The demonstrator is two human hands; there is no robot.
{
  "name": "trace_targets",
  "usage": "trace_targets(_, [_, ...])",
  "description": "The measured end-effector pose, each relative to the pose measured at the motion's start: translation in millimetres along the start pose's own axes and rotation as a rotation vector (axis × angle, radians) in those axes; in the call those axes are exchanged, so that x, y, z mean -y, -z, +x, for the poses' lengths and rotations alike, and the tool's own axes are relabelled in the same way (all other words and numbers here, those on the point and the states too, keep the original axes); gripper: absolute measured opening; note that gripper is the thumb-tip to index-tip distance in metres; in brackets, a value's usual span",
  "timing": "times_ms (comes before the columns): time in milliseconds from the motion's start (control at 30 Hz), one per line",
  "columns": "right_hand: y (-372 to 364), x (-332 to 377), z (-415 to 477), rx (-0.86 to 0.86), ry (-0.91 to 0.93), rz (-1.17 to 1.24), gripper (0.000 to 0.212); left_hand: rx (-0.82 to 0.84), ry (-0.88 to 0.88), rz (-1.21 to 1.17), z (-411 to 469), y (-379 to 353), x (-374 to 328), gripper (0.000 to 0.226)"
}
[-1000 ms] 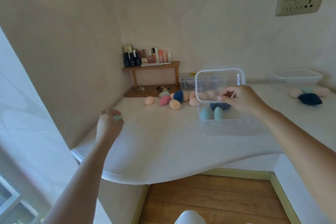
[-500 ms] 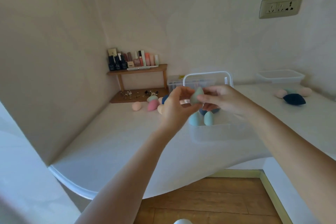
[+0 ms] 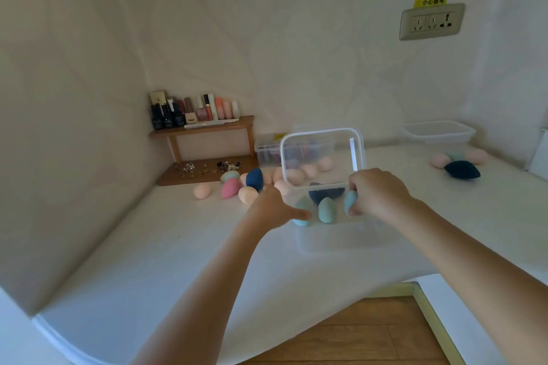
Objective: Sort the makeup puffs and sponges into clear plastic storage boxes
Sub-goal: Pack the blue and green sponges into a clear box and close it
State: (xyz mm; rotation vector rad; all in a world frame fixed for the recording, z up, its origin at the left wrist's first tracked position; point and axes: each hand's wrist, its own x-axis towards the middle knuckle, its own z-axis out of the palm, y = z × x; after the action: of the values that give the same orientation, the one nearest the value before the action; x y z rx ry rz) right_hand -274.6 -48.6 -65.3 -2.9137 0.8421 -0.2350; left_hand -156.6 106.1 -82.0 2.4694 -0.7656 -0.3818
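At the white corner counter [image 3: 178,246], a person's right hand [image 3: 376,195] pinches a pale-blue sponge [image 3: 350,201] just inside the open clear box [image 3: 332,234]. The left hand [image 3: 271,207] steadies the box's side, its finger curl hidden. The placing step seems underway; next, likely release, then the loose sponges [image 3: 247,195] beyond.

A yellow label [image 3: 430,1] on the far wall, directly above the wall socket [image 3: 432,21], reads "小心触电". Markings on the cosmetic bottles [image 3: 194,111] on the far-left shelf [image 3: 204,129] are too small to read.
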Motion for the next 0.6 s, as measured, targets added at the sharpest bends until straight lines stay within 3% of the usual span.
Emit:
trace_targets(100, [-7,7,3,0.03,-0.009,-0.031,0.036,0.173,0.059,-0.189,3,0,-1,0.066])
trace_targets(400, [-11,3,8,0.002,-0.076,-0.189,0.021,0.24,0.039,-0.288,17,-16,-19,0.051])
trace_targets(467, [-12,-1,12,0.022,-0.092,-0.15,0.024,0.243,0.053,-0.299,22,-22,-25,0.049])
trace_targets(533, [-13,-8,17,0.027,-0.085,-0.055,0.006,0.242,0.082,-0.322,26,-27,-31,0.049])
trace_targets(600, [-13,-16,21,0.015,-0.088,0.059,0.017,0.231,0.112,-0.362,29,-31,-36,0.048])
